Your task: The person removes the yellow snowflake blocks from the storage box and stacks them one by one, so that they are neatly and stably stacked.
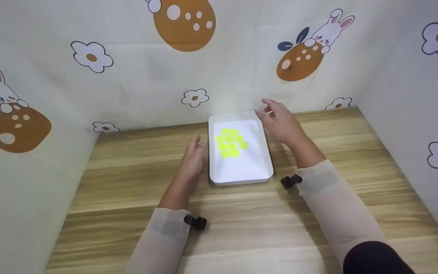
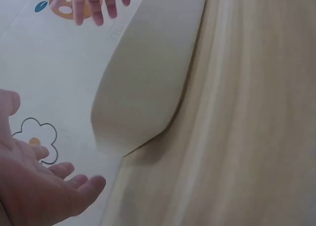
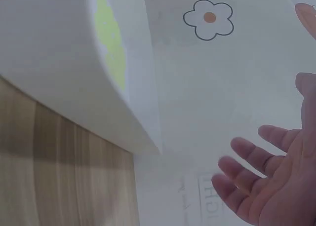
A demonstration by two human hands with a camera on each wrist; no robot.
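A white rectangular tray [image 1: 255,167] lies on the wooden table, and a cluster of bright yellow-green round pieces [image 1: 226,142] sits inside it, toward its left side. My left hand [image 1: 193,158] is beside the tray's left wall, fingers loosely extended and holding nothing. Over by the far right corner, my right hand [image 1: 280,121] is raised with relaxed, parted fingers and an empty palm. The left wrist view shows the tray's outer wall [image 2: 143,73] past the left fingers. In the right wrist view, the yellow-green pieces [image 3: 110,43] appear over the tray's rim.
Wood-grain table [image 1: 127,182] surrounds the tray. A pale cloth backdrop [image 1: 139,83] printed with flowers, rabbits and orange fruit rises behind it and at both sides. Dark clips [image 1: 196,222] sit at the cuffs of my light sleeves.
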